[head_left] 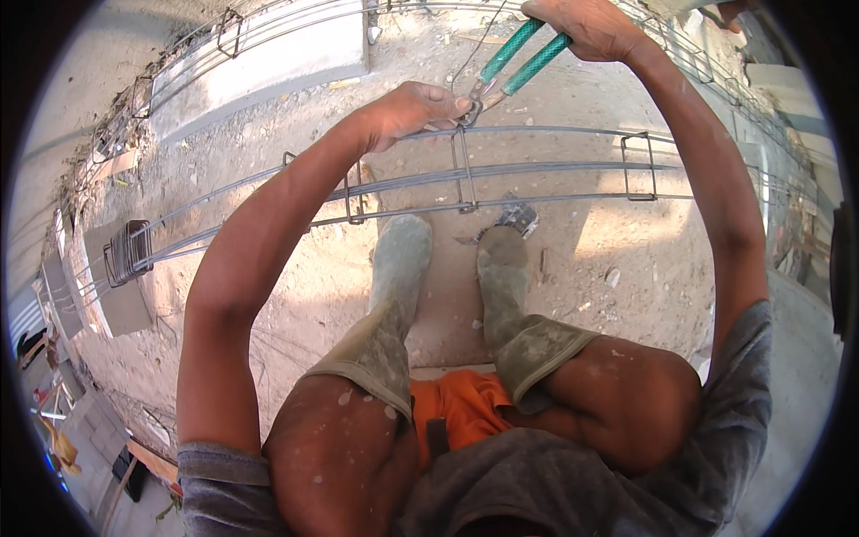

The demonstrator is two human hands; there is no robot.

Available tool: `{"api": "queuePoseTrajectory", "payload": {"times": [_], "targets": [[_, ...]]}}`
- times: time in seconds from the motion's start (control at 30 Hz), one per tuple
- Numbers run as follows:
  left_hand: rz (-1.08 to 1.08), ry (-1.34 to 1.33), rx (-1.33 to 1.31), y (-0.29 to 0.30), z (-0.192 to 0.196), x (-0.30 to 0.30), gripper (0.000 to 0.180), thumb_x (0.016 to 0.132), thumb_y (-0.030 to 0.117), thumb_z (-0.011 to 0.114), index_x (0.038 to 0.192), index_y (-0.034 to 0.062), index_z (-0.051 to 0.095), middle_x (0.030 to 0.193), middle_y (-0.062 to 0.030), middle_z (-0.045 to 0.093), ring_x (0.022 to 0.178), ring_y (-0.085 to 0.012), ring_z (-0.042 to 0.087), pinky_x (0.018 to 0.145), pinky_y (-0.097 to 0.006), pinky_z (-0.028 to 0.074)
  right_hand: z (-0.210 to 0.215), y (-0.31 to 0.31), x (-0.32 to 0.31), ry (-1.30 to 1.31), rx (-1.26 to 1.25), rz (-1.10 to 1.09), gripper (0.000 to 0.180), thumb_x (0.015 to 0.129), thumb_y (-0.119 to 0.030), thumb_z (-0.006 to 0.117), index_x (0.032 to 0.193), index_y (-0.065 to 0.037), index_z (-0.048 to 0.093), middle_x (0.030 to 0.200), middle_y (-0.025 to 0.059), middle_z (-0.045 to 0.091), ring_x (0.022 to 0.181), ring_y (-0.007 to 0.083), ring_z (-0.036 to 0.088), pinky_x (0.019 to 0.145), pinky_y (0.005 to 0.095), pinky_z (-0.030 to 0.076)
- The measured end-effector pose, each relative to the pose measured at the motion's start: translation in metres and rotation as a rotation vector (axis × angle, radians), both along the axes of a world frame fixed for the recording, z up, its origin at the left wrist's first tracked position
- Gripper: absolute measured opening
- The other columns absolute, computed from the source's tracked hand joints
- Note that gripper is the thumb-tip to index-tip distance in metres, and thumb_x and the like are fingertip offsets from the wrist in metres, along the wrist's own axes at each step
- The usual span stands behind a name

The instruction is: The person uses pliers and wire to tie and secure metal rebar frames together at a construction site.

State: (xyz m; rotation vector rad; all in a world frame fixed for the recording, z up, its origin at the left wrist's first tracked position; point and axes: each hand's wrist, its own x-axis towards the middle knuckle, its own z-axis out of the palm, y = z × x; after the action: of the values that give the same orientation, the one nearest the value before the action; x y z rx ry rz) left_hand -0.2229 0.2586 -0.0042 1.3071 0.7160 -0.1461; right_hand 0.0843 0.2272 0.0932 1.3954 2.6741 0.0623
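My right hand (591, 25) grips pincers (535, 64) by their spread green handles. The pincers' metal jaws (472, 109) are at the upper bar of a rebar cage (528, 168), where a square stirrup (462, 170) meets it. Thumb and fingers of my left hand (413, 112) are pinched together right beside the jaws. A thin tie wire (474, 49) comes down from the top edge to the left thumb. The fingertips are partly hidden, and so is the wire's lower end. The cage crosses in front of my boots at about knee width.
Both boots (400, 259) stand on dusty ground just behind the cage. Another rebar cage (231, 40) runs along the far left beside a pale concrete block (268, 72). Bundled stirrups (130, 252) sit at the cage's left end. A dark flat scrap (517, 215) lies by the right boot.
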Motion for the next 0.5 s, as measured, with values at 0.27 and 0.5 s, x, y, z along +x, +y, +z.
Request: {"api": "queuePoseTrajectory", "payload": {"times": [0.27,0.5], "targets": [[0.478,-0.171,0.942,-0.018,0.017,0.039,0.067,0.079,0.05,0.078,0.121,0.0001,0.061,0.103,-0.0121,0.068,0.099,-0.0198,0.062,0.086,-0.037,0.05,0.076,0.009,-0.056,-0.356,-0.18,-0.247,0.014,0.064,-0.006,0.063,0.076,-0.003,0.07,0.073,0.0165,0.068,0.072,0.0358,0.066,0.063,0.0427,0.052],[0.362,-0.082,1.161,-0.028,0.064,0.103,0.058,0.082,0.019,0.067,0.127,-0.0092,0.043,0.084,-0.0253,0.065,0.082,-0.0399,0.066,0.078,-0.043,0.053,0.104,0.006,-0.112,-0.359,-0.289,-0.395,0.026,0.07,-0.009,0.067,0.095,0.0,0.067,0.082,0.0149,0.069,0.078,0.0279,0.067,0.065,0.0365,0.054]]}}
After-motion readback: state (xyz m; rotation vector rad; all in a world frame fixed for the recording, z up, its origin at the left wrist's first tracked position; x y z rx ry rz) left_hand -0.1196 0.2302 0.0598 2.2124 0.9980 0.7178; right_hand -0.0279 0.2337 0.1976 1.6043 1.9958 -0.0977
